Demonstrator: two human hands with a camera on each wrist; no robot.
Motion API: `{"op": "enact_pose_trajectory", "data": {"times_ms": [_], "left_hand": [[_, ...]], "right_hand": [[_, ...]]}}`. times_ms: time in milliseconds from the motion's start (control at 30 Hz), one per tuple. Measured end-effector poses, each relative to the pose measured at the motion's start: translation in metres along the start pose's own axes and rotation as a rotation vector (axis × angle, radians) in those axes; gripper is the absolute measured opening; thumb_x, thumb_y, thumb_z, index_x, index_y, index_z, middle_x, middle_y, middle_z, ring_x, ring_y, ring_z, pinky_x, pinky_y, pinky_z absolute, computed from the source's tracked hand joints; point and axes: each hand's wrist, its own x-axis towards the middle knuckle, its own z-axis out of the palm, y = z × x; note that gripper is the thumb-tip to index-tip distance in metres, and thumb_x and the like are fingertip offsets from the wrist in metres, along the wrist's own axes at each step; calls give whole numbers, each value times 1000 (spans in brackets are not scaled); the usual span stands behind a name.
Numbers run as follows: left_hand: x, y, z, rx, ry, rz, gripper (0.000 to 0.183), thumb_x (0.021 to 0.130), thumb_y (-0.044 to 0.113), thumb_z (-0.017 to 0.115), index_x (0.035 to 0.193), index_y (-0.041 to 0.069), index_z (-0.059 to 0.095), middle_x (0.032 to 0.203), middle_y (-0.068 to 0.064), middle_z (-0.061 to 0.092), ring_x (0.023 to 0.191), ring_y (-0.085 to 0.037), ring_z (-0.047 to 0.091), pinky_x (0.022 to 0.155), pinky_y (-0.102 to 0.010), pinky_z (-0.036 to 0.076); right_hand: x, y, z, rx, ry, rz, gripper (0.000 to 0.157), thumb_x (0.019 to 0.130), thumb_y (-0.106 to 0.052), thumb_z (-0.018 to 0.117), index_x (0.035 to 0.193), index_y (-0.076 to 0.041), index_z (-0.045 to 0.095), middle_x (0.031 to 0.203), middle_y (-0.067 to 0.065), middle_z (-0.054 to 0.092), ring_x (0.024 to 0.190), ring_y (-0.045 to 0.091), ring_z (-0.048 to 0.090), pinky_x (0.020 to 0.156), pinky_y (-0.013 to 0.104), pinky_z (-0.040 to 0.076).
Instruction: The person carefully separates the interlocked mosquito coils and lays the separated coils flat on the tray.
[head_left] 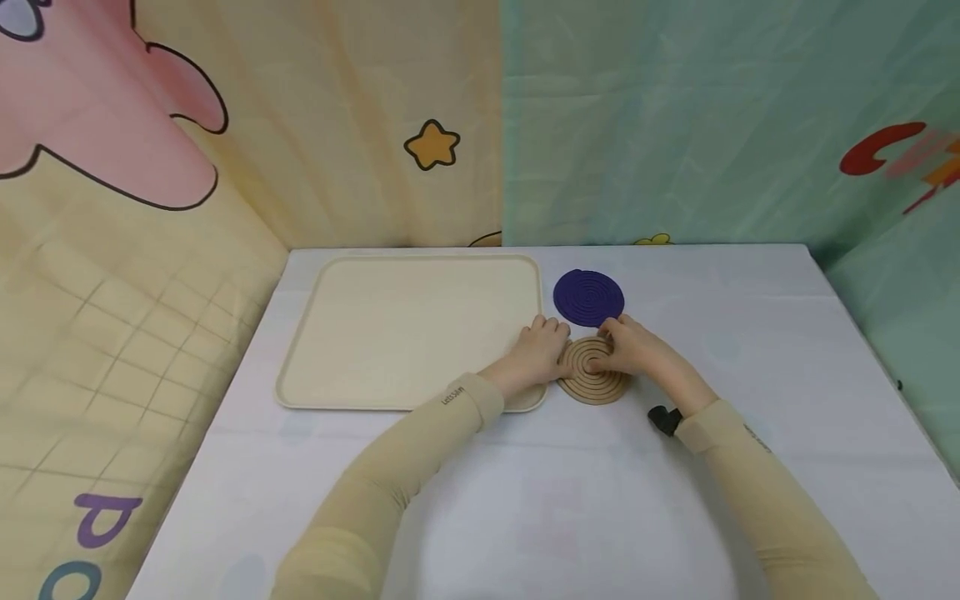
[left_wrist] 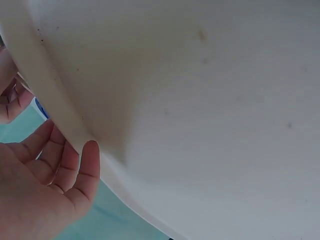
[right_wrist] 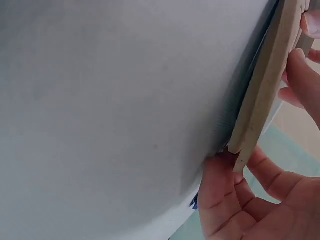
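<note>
Tan disc (head_left: 596,390): round, between my hands
My right fingers (right_wrist: 265,167): nearer its centre — curled, pinching it
My left fingers (left_wrist: 88,170): bent at its left edge — hold unclear

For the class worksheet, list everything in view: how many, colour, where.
Tray: one, cream, table's left side
Purple disc: one, ringed, right of tray
Tan disc: one, ringed, nearer the person than the purple one
Table: one, white, underneath
Backdrop: count unclear, yellowish and green, around table
Star print: one, orange, backdrop
Cartoon figure: one, pink, upper left
Other prints: several, multicoloured, backdrop
Black object: one, right wrist
Sleeves: two, beige, arms
Left hand: one, bare, tray's right rim
Right hand: one, bare, gripping tan disc
</note>
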Motion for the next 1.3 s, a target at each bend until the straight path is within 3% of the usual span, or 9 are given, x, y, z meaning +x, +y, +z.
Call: {"op": "enact_pose_trajectory", "data": {"times_ms": [300, 467, 567, 667, 800, 1000, 1100, 1300], "left_hand": [[3, -4, 1, -13, -4, 16, 70, 85, 52, 71, 135, 7, 51, 124, -8, 56, 113, -23, 46, 90, -33, 47], [4, -5, 1, -13, -3, 20, 70, 85, 52, 72, 135, 7, 51, 123, -8, 56, 113, -22, 45, 90, -33, 47], [4, -5, 0, -15, -8, 21, 67, 86, 52, 71, 132, 7, 52, 121, -8, 57, 111, -22, 46, 88, -32, 47], [5, -5, 0, -52, -18, 9, 62, 87, 54, 68, 128, 8, 54, 120, -7, 58, 108, -22, 47, 87, -32, 47], [8, -10, -1, -209, -17, -35, 60, 87, 53, 69, 123, 8, 54, 118, -6, 61, 108, -21, 50, 90, -32, 47], [2, -20, -11, -594, 7, -66, 61, 86, 41, 76, 127, 8, 44, 114, -11, 65, 101, -19, 61, 88, -29, 51], [-2, -23, -17, -763, 14, -77, 62, 86, 33, 77, 129, 9, 40, 123, -16, 63, 106, -21, 64, 92, -29, 52], [-9, -28, -30, -994, 93, -117, 61, 85, 18, 78, 131, 11, 39, 140, -23, 53, 124, -30, 59, 101, -35, 51]], "right_hand": [[9, 2, -4, 115, -83, 92, 67, 83, -33, 78, 123, 11, 48, 113, 27, 61, 97, 31, 58, 85, 45, 51], [10, 5, -7, 184, -124, 119, 67, 83, -30, 78, 125, 12, 48, 117, 27, 60, 102, 33, 56, 91, 48, 50], [10, 6, -6, 247, -145, 117, 62, 84, -29, 76, 124, 10, 50, 117, 24, 60, 103, 31, 55, 92, 45, 49], [10, 8, -5, 341, -170, 107, 51, 85, -29, 76, 116, 5, 54, 107, 16, 61, 95, 25, 54, 83, 35, 48], [9, 9, -7, 464, -169, 77, 42, 86, -29, 76, 107, 0, 55, 94, 6, 60, 83, 17, 53, 73, 27, 46], [6, 2, -14, 597, -112, 52, 42, 87, -25, 75, 112, 1, 54, 97, 5, 61, 81, 14, 57, 71, 25, 51], [5, -3, -16, 650, -90, 61, 45, 88, -22, 74, 119, 2, 52, 102, 6, 62, 83, 13, 59, 73, 23, 52], [1, -18, -16, 784, -29, 56, 51, 89, -17, 73, 126, 4, 46, 104, 7, 64, 83, 9, 63, 75, 21, 54]]}}
